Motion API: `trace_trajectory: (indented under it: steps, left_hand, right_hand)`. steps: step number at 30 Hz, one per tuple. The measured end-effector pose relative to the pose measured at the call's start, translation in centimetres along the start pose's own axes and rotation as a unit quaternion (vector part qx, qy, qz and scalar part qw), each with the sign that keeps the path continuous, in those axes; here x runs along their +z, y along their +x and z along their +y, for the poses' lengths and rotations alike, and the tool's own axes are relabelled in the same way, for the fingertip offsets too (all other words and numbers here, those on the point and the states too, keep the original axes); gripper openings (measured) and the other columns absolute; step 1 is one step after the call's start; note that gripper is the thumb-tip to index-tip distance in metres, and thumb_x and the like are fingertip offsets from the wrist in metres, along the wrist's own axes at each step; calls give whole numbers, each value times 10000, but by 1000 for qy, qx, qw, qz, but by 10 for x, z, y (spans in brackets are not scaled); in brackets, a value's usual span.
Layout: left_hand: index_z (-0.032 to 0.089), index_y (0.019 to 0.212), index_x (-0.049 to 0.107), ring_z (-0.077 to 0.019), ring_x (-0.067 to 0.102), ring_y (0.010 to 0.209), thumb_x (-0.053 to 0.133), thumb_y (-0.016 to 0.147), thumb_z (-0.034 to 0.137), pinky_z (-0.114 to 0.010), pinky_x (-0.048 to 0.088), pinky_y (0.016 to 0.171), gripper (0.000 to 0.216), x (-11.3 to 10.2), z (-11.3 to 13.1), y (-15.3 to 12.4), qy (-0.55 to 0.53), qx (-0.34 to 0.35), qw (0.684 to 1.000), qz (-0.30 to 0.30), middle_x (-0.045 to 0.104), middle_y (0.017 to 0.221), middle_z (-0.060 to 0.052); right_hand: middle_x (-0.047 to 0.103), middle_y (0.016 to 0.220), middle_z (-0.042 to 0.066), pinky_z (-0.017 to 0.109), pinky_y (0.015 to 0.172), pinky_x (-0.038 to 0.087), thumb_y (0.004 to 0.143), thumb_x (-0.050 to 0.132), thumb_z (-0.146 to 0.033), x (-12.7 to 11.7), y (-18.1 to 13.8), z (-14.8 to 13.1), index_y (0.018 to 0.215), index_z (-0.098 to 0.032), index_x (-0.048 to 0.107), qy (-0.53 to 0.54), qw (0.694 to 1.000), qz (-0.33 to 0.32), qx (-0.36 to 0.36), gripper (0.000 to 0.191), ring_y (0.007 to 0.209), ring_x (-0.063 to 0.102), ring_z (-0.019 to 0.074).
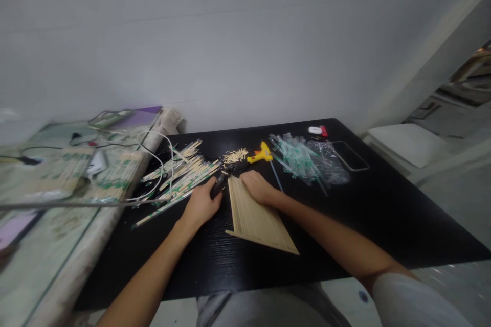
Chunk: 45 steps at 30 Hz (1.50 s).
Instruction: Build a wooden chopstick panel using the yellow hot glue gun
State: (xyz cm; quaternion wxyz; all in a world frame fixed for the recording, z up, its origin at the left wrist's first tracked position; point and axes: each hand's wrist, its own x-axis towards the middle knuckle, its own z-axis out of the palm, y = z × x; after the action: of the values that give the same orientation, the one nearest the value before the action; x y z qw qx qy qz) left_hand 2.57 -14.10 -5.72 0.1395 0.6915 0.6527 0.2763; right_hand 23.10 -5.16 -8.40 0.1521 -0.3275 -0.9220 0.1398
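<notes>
My left hand point(201, 204) is closed around a dark-handled tool that looks like pliers point(218, 185), its tip close to the far left corner of a wooden panel. My right hand point(256, 186) grips the far end of that panel of thin sticks laid side by side point(255, 217), fingers curled over its edge. A strip along the panel's near edge juts out past the left corner. Just beyond my hands lie a heap of short stick offcuts point(236, 156) and a yellow glue gun point(261, 153) with a glue stick point(276, 176) beside it.
Wrapped chopsticks point(187, 173) are spread on the left of the black table point(368, 214). Empty plastic wrappers point(299, 156), a phone point(349, 156) and a white earbud case point(315, 130) lie right. A white cable point(169, 145) loops in from the cluttered left table.
</notes>
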Motion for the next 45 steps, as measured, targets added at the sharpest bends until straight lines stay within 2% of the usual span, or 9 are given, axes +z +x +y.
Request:
trace_trajectory:
  steps: [7,13,16,21,31,45]
  left_hand:
    - [235,842,589,-196,598,584,556,875,287,-284,399,615,70,2,-4,1,55,-18,998,-7,644,658,-12]
    - [216,875,648,-265,690,704,501,968,491,-315,407,652,325,-1,-1,1,146,-37,989,-7,717,727,-74]
    - [214,859,654,-289,703,787,409,1005,546,-330,406,673,437,-5,0,0,186,-30,982,-12,738,796,-100]
    - [216,811,628,-286,693,862,297,1047,515,-336,403,709,504,-8,0,0,172,-11,985,-20,742,872,-107]
    - [227,692,568,-247,649,718,310,1049,535,-317,355,662,537,-8,1,2,146,-19,988,-42,676,706,-68]
    - [225,682,565,-257,655,701,319,1045,539,-325,339,654,539,-8,3,3,144,-28,988,-53,677,682,-77]
  right_hand:
    - [670,960,105,319,819,405,972,407,-27,-2,2,-2,895,-140,624,22,999,-11,25,257,891,551,208]
    - [670,946,92,305,811,399,964,429,-19,-4,3,-4,877,-143,624,38,998,-20,44,246,889,555,197]
    - [674,952,93,302,815,398,959,441,-14,-4,3,-5,879,-140,624,44,997,-25,56,236,893,558,195]
    - [675,951,85,291,803,398,949,453,-12,-5,4,-7,869,-147,619,57,995,-32,72,228,886,559,187]
    - [659,855,57,269,737,399,934,436,-39,-4,8,-3,793,-168,604,84,991,-46,88,255,826,563,180]
    - [678,881,69,272,740,409,942,408,-59,-3,11,1,846,-148,650,115,985,-69,108,276,828,582,179]
